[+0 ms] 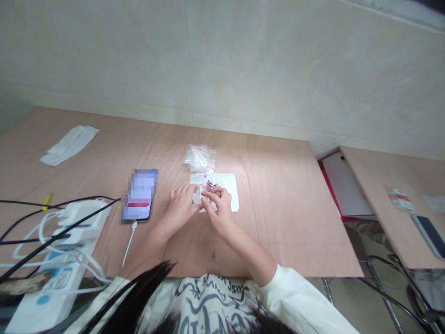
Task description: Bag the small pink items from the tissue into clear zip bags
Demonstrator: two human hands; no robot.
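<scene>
My left hand (182, 202) is closed around a small clear plastic bag (197, 196), its fingers along the bag's left side. Close by on the right, my right hand (220, 209) has thumb and forefinger drawn together at the bag's edge. Whatever sits between those fingertips is too small to make out. Many tiny pink and dark red pieces (211, 186) lie in a loose pile under and beyond the right fingers. They rest on a white sheet (230, 189) on the table. Just past the sheet lies a heap of clear zip bags (200, 158).
A phone (142, 195) with a white charging cable lies left of my hands. Farther left are a white power strip (62, 273) with plugs, tangled cables and a folded white paper (69, 145). A second table (399, 171) with another phone (430, 235) stands right, across a gap.
</scene>
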